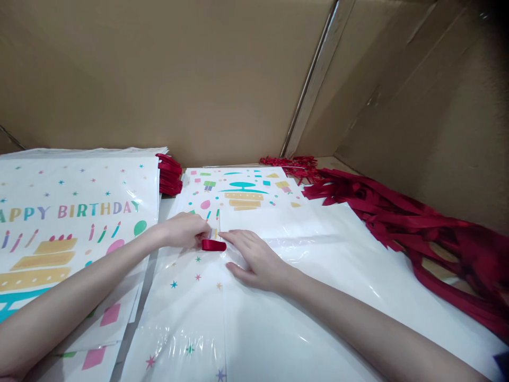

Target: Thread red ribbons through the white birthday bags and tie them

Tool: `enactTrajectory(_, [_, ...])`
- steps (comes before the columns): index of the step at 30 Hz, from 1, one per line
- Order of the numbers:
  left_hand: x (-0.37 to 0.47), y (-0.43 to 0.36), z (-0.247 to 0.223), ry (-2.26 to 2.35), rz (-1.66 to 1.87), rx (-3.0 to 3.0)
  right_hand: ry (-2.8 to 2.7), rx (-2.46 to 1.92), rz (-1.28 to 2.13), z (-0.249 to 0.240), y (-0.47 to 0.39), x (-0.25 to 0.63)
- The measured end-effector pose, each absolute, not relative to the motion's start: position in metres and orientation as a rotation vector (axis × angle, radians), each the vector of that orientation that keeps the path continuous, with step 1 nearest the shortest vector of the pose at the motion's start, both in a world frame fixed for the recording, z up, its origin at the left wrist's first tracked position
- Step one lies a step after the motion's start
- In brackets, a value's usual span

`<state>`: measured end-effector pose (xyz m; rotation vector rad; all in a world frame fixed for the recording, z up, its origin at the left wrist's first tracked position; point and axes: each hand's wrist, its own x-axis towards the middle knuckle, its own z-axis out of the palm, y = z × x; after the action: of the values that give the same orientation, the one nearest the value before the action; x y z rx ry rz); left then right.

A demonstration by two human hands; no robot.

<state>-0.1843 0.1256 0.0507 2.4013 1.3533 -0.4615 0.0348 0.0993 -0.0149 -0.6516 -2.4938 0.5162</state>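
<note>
My left hand [186, 230] is closed, its fingers pinching a folded loop of red ribbon [213, 245]. The loop lies over a glossy printed sheet [183, 297] with coloured stars, right by the edge of a blank white sheet [294, 318]. My right hand [258, 260] rests on that white sheet with its fingers stretched out and thumb apart. Its fingertips reach close to the ribbon loop; whether they touch it I cannot tell. Beyond both hands, a printed cake [242, 199] and presents show on the sheet's far part.
At left lies a stack of birthday-print sheets [79, 183], with bundled red ribbon [170, 175] at its far right corner. Loose red ribbons [397, 207] spread along the right side. Red shredded-looking strands [292, 165] lie at the back, before a cardboard wall [167, 74].
</note>
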Motion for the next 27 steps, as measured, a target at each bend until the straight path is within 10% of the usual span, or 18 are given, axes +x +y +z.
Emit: enactTrajectory(27, [-0.180, 0.130, 0.025, 1.209, 0.054, 2.301, -2.488, -0.661, 0.533, -0.013, 0.100, 0.035])
